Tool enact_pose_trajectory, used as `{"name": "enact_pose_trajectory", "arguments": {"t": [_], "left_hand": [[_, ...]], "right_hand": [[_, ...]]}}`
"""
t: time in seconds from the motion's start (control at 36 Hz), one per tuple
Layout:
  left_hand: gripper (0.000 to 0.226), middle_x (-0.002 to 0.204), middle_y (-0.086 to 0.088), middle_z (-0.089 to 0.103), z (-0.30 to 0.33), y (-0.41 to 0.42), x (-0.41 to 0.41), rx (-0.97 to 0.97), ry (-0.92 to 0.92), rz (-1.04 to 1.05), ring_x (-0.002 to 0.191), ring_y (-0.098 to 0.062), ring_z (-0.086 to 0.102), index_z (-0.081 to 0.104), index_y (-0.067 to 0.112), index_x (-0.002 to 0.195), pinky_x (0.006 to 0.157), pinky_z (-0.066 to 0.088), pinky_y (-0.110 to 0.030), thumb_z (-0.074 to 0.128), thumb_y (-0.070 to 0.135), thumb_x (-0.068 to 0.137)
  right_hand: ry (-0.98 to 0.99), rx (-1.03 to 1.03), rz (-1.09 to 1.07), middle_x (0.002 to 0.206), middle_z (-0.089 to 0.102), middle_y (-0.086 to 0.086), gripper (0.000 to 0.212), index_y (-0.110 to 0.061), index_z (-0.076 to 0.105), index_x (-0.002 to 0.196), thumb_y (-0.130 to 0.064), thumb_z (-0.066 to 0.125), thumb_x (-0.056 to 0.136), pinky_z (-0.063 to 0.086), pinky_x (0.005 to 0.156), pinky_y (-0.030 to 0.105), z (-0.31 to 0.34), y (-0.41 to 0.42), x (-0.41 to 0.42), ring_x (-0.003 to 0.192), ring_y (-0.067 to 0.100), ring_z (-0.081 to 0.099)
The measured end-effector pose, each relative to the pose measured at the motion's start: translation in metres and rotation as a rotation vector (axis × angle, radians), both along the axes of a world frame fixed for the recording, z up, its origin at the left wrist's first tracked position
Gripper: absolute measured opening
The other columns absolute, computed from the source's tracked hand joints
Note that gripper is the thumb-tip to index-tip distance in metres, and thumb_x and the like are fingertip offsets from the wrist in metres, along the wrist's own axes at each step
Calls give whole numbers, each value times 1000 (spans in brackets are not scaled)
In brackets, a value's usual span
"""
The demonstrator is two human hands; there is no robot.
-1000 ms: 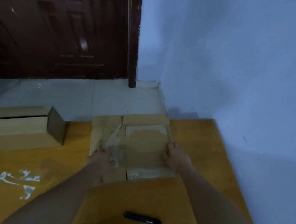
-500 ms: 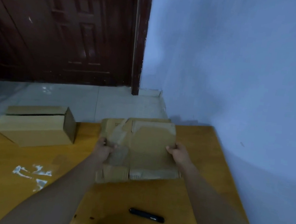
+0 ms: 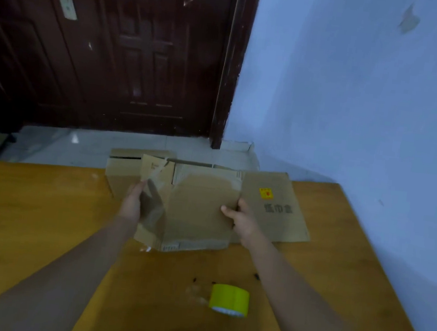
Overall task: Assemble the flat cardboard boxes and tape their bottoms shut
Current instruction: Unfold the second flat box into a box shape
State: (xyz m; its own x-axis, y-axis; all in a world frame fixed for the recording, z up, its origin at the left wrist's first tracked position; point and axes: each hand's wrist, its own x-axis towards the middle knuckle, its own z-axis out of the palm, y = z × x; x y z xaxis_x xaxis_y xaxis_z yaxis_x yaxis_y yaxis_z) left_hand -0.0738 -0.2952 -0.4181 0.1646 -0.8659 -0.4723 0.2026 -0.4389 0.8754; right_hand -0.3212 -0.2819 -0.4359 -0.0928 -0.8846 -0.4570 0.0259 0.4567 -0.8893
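Hands grip flattened brown cardboard box (image 3: 200,213) near surface (image 3: 25,209) far edge: left hand (image 3: 132,204) on its left side, right hand (image 3: 242,220) pinching right edge. Yellow tape roll (image 3: 229,300) nearer.

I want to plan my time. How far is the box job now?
Done: one assembled box stands at the table's far edge. In hand: the left hand and right hand hold a flat cardboard box, not opened. Left: another flat box lies behind it; the yellow tape roll sits untouched.

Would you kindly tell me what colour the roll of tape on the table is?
Bright yellow-green, seen in the head view: tape roll.
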Motion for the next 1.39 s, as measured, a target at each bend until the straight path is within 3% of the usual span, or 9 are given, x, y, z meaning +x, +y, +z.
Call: {"name": "enact_pose_trajectory", "arguments": {"t": [0.22, 0.33, 0.47, 0.61, 0.69, 0.78, 1.0, 1.11, 1.39], "left_hand": [[59, 147, -8, 35, -9, 56, 51, 64, 75, 50, 137, -29, 32, 33, 13, 145, 107, 27, -42, 33, 48, 98], [42, 105, -9, 60, -15, 75, 64, 78, 159, 0, 90, -21, 57, 52, 13, 122, 76, 44, -36, 26, 39, 102], [42, 143, -10, 44, -49, 80, 95, 118, 102, -8, 130, -30, 41, 47, 21, 133, 110, 31, -50, 31, 43, 101], [43, 147, -5, 38, -36, 78, 100, 76, 139, 33, 139, -25, 30, 40, 16, 141, 115, 25, -45, 34, 35, 102], [42, 144, -6, 42, -30, 74, 101, 40, 147, 84, 135, -23, 35, 43, 17, 138, 114, 27, -44, 36, 36, 101], [40, 141, -6, 47, -29, 71, 102, 7, 124, 88, 131, -22, 40, 46, 22, 135, 113, 29, -44, 38, 40, 100], [51, 145, -5, 40, -21, 73, 94, 4, 32, 34, 133, -30, 37, 39, 28, 141, 110, 25, -46, 33, 53, 97], [61, 143, -12, 41, -24, 78, 91, 49, 52, 2, 131, -33, 38, 35, 25, 145, 110, 29, -48, 31, 59, 94], [53, 123, -11, 55, -25, 79, 96, -36, -95, -204, 116, -31, 50, 53, 30, 125, 102, 39, -54, 37, 63, 86]], "right_hand": [[46, 31, 84, 144, 38, 2, 72, -19, 30, 146, -17, 70, 85, 36, 109, 49, -16, 54, 81, 134, 26, 37], [79, 2, 92, 144, 39, 1, 76, -21, 26, 147, -11, 69, 85, 36, 110, 44, -26, 77, 102, 135, 22, 37], [141, 4, 119, 140, 46, 1, 68, -24, 30, 142, -5, 66, 87, 39, 108, 45, -36, 97, 113, 131, 21, 43], [173, -43, 47, 116, 56, -1, 44, -23, 45, 128, 4, 49, 92, 47, 73, 14, -28, 100, 108, 113, 16, 52], [157, -91, -46, 105, 63, -1, 38, -25, 59, 104, 6, 42, 91, 47, 71, 19, -17, 94, 103, 102, 17, 58], [118, -95, -116, 99, 68, 4, 36, -24, 67, 92, 0, 40, 95, 52, 85, 41, -8, 84, 97, 99, 25, 61], [147, -21, 31, 111, 64, 6, 19, -23, 66, 107, -27, 50, 98, 52, 85, 41, -2, 72, 94, 104, 26, 60], [177, 11, 93, 127, 54, 1, 32, -26, 54, 123, -43, 46, 96, 42, 103, 44, -2, 77, 100, 119, 23, 49], [209, 7, 146, 145, 38, 4, 50, -31, 30, 145, -47, 36, 97, 42, 97, 40, 7, 78, 104, 132, 29, 37]]}}
